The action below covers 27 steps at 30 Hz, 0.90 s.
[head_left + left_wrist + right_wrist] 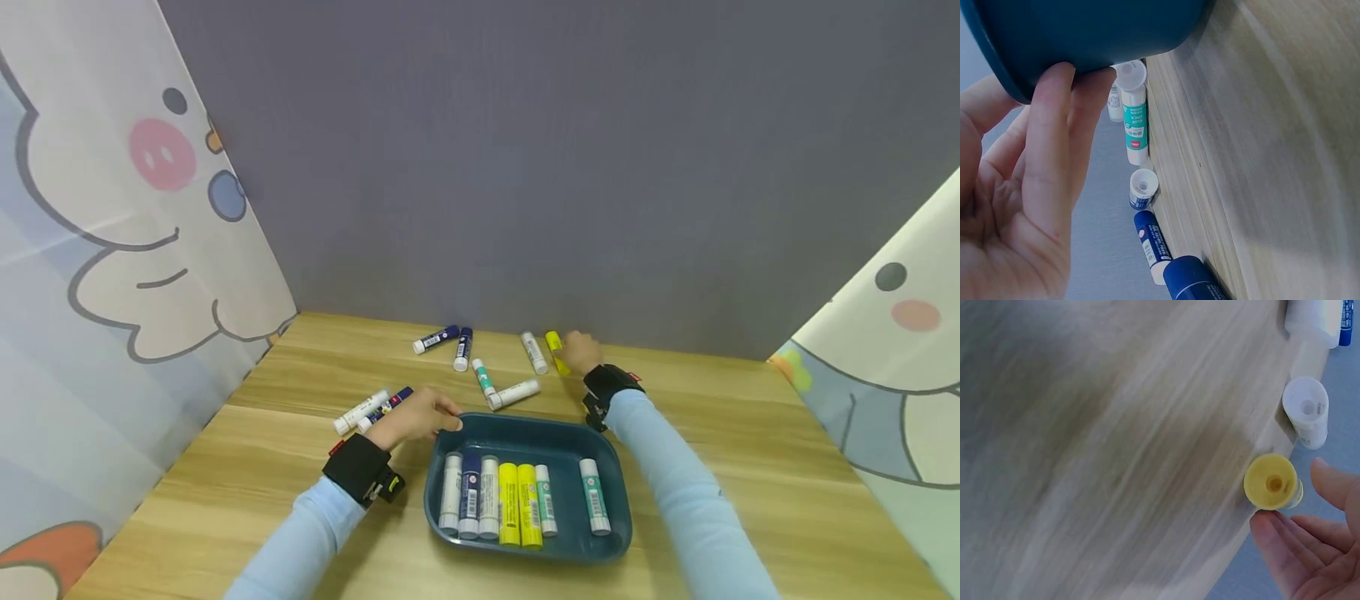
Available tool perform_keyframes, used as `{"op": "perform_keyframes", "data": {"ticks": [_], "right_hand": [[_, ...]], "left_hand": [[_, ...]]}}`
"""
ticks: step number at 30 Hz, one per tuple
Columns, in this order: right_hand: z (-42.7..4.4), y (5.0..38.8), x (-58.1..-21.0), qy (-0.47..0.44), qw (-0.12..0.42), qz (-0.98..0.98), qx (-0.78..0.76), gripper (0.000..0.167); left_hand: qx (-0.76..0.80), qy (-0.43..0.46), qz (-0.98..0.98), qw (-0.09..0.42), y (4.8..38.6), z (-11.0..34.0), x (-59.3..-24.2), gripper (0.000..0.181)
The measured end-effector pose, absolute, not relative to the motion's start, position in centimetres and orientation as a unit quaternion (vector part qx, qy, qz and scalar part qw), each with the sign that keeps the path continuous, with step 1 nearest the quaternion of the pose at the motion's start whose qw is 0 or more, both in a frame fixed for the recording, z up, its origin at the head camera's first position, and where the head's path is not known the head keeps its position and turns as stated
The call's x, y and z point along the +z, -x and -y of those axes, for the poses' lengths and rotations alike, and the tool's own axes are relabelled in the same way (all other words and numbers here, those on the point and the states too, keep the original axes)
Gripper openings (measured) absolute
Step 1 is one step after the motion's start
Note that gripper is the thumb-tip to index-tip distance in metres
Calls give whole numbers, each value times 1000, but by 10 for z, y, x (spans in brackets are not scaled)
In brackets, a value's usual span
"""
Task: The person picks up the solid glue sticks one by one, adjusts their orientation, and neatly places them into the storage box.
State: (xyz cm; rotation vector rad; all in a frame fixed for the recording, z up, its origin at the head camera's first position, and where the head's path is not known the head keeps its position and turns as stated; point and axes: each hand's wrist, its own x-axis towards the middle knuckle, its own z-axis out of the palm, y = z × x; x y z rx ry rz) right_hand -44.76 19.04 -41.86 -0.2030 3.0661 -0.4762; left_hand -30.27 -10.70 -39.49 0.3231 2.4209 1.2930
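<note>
Left hand (420,411) gripping the oblong blue plastic tray (517,431), the unclosed right hand (581,353), seemingly fetching beyond it, should pinch the yellow glue stick (1270,481).

2 light blue sleeves (678,487), 2 black wristbands (356,467), small red tags (337,448)

In the dark-blue plastic tray (566,508), I see a gap between two green-and-white cylindrical glue sticks (593,497). The upright grey panel (480,167) blocks the far side; the left hand (420,414), the tray's far left corner. Right of the right light-blue sleeve (671,479), the wooden table (757,467) offers room.
</note>
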Motion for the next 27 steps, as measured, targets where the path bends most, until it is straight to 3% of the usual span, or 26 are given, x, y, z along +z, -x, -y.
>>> {"op": "perform_keyframes", "data": {"ticks": [16,27], "right_hand": [[-181,452,-426,32,31,-991,-128,27],[-187,441,-420,38,10,-988,-148,19]], "left_hand": [[451,-94,-868,188,300,106,-396,22],[453,-95,-866,191,302,105,-398,21]]}}
